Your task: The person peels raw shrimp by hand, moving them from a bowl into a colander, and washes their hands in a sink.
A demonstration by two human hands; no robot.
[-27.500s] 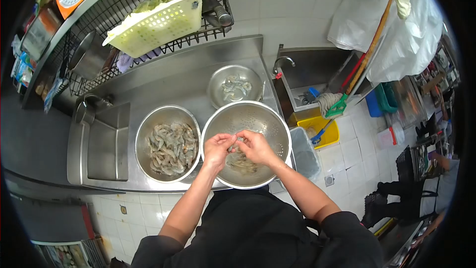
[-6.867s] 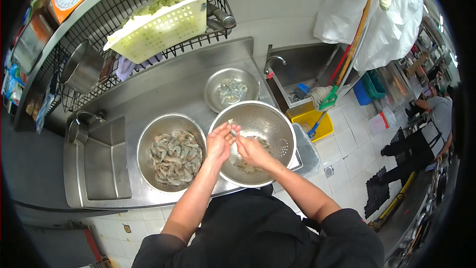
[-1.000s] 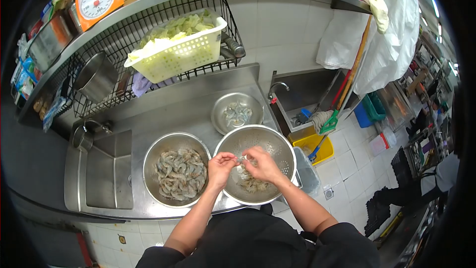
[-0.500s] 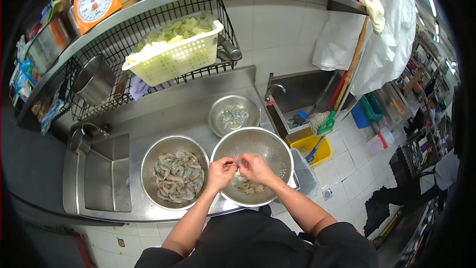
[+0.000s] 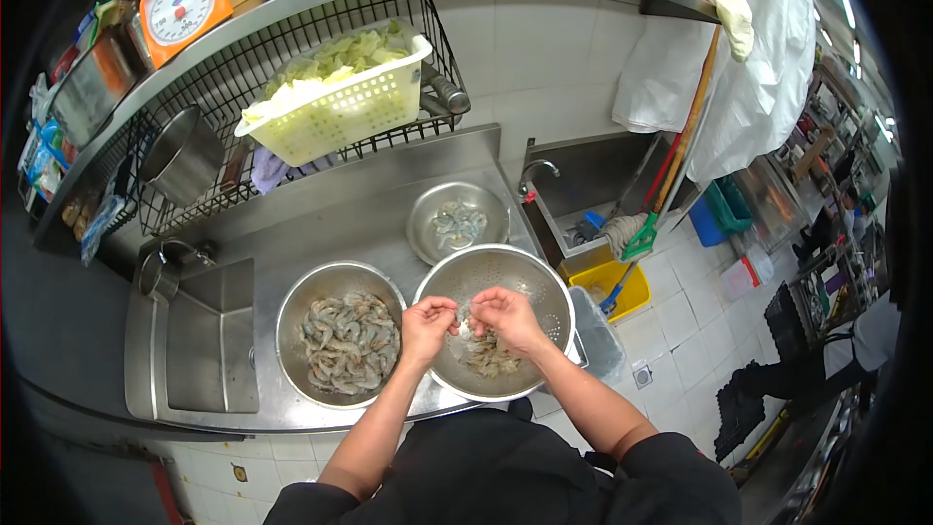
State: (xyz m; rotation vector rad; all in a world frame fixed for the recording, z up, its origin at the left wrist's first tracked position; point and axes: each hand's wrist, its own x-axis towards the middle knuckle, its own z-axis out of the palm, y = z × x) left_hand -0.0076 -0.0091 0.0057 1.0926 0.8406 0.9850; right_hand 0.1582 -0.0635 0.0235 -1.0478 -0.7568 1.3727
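My left hand (image 5: 429,327) is pinched above the left part of a perforated steel colander (image 5: 556,331), with a small greyish shrimp (image 5: 462,314) at its fingertips. Close by on the right, my right hand (image 5: 508,319) is also closed in a pinch over the colander; whatever its fingers hold is too small to make out. Brownish shrimp shells (image 5: 494,360) lie in the colander's bottom. To the left stands a steel bowl (image 5: 292,369) heaped with unpeeled grey shrimp (image 5: 350,342). Behind the colander, a smaller steel bowl (image 5: 423,233) contains peeled shrimp (image 5: 459,224).
A sink (image 5: 206,340) is set into the counter's left end. Above, a wire rack (image 5: 219,87) carries a basket (image 5: 335,112) of cut greens. An orange scale (image 5: 185,5) stands on the shelf. Mops and a yellow bucket (image 5: 627,292) are on the right; a person (image 5: 865,340) stands farther right.
My hands have drawn slightly apart, opening a small gap between their fingertips. More of the shells in the colander shows below them. The bowls have kept their places.
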